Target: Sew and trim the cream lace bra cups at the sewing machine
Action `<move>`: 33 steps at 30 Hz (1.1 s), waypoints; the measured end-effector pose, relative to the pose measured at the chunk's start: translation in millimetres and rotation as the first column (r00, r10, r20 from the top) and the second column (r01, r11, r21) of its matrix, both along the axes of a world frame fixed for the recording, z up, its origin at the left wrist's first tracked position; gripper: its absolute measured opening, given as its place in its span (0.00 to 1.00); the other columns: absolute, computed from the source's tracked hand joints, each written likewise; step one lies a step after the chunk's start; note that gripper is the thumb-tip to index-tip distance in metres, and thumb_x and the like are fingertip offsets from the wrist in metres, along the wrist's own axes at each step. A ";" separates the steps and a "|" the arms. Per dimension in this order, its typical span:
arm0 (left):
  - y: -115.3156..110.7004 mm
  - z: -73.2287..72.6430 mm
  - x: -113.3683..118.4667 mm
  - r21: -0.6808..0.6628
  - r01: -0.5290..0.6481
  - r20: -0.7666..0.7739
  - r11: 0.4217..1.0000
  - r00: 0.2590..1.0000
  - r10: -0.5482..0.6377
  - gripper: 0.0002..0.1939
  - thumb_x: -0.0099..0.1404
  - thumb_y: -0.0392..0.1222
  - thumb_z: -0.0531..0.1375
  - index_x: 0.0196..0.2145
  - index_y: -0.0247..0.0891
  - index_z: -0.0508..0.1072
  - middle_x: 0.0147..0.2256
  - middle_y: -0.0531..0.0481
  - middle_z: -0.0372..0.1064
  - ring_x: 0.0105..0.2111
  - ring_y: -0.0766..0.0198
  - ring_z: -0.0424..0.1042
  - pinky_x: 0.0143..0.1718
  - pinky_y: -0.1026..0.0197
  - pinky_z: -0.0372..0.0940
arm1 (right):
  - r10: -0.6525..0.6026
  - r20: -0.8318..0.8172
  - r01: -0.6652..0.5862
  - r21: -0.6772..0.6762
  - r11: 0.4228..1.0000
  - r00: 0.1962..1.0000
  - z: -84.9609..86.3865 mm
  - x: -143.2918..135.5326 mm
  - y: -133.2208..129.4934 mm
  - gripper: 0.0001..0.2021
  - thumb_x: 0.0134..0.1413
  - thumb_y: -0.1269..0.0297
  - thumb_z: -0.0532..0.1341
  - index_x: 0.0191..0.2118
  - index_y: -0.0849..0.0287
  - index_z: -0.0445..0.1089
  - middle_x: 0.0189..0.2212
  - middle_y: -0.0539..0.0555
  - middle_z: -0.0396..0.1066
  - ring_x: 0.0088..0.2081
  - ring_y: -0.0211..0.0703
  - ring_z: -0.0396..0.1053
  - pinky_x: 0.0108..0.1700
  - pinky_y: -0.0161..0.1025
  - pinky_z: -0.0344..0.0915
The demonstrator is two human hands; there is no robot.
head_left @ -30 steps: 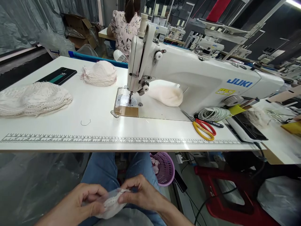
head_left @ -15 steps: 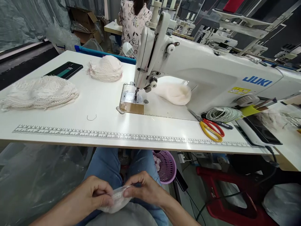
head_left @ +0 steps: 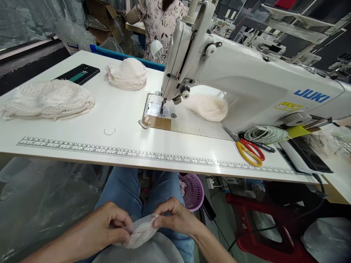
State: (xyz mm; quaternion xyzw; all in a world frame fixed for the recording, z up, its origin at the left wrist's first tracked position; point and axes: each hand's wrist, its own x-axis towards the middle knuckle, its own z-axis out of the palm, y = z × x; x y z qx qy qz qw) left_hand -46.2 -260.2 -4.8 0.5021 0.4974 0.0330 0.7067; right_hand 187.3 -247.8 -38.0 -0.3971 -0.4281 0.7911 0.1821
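Over my lap, a small piece of white lace fabric is stretched between both hands. My left hand pinches its left end between thumb and fingers. The other end is pinched by my right hand, slightly higher up. A pale grey rounded surface lies just below the fabric. On the table above stands a white sewing machine, with a cream fabric piece under its arm. Two stacks of white lace pieces, a larger one and a smaller one, lie to the left.
Scissors with red and yellow handles lie by a coil of white cord. A ruler strip runs along the table's front edge. A black phone-like object lies behind the stacks. Below stands a purple basket. Someone in a floral shirt is beyond the table.
The view has tilted and shifted slightly. My hands have drawn a little further apart, and more of the lace fabric shows between them.
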 end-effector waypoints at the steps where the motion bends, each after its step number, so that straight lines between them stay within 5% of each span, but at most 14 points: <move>1: 0.4 0.7 1.2 -0.001 0.003 0.003 1.000 1.000 -0.003 0.08 0.53 0.38 0.61 0.28 0.38 0.81 0.20 0.57 0.67 0.23 0.68 0.60 0.25 0.69 0.52 | 0.013 0.001 -0.013 0.004 1.000 1.000 0.9 -0.4 0.0 0.18 0.33 0.51 0.73 0.25 0.62 0.78 0.22 0.49 0.71 0.25 0.34 0.64 0.31 0.32 0.61; 8: 1.8 1.3 2.4 -0.020 0.012 0.016 1.000 1.000 -0.011 0.09 0.54 0.38 0.59 0.28 0.36 0.80 0.18 0.58 0.59 0.21 0.70 0.54 0.22 0.68 0.47 | 0.090 0.005 -0.090 0.045 0.995 0.996 4.6 -10.8 0.7 0.22 0.30 0.49 0.73 0.27 0.64 0.78 0.21 0.49 0.70 0.23 0.32 0.61 0.27 0.31 0.58; 14: -0.8 -4.2 -6.6 -0.023 0.041 0.012 0.999 0.999 -0.041 0.08 0.55 0.39 0.59 0.32 0.39 0.79 0.28 0.54 0.71 0.30 0.63 0.66 0.29 0.68 0.54 | 0.027 0.017 -0.027 -0.020 0.999 0.999 -3.7 -7.9 0.9 0.19 0.29 0.52 0.74 0.24 0.63 0.76 0.21 0.49 0.71 0.24 0.34 0.64 0.28 0.32 0.60; 20: 0.2 -1.5 -8.5 0.001 0.094 -0.036 0.996 0.995 -0.094 0.11 0.56 0.40 0.57 0.29 0.38 0.79 0.23 0.55 0.70 0.25 0.66 0.63 0.25 0.68 0.53 | -0.007 0.035 0.008 -0.030 1.000 0.999 -8.3 -1.2 -0.9 0.16 0.34 0.54 0.74 0.24 0.63 0.76 0.23 0.50 0.72 0.26 0.35 0.66 0.31 0.32 0.61; 28: 4.7 9.8 -13.5 0.001 0.146 -0.069 0.989 0.987 -0.146 0.13 0.57 0.40 0.55 0.32 0.42 0.80 0.30 0.53 0.74 0.33 0.61 0.68 0.31 0.67 0.58 | -0.026 0.050 0.030 -0.081 0.996 0.998 -10.5 -3.4 -2.3 0.16 0.32 0.55 0.74 0.24 0.63 0.76 0.21 0.49 0.71 0.25 0.33 0.65 0.29 0.32 0.60; 33: 1.4 7.6 -8.4 -0.002 0.087 -0.006 0.996 0.996 -0.087 0.11 0.56 0.38 0.56 0.33 0.40 0.78 0.28 0.55 0.71 0.30 0.64 0.65 0.29 0.68 0.55 | -0.064 0.039 0.068 -0.122 0.990 0.997 -11.7 -5.2 -4.1 0.17 0.30 0.55 0.75 0.24 0.63 0.76 0.22 0.50 0.72 0.25 0.34 0.66 0.31 0.32 0.62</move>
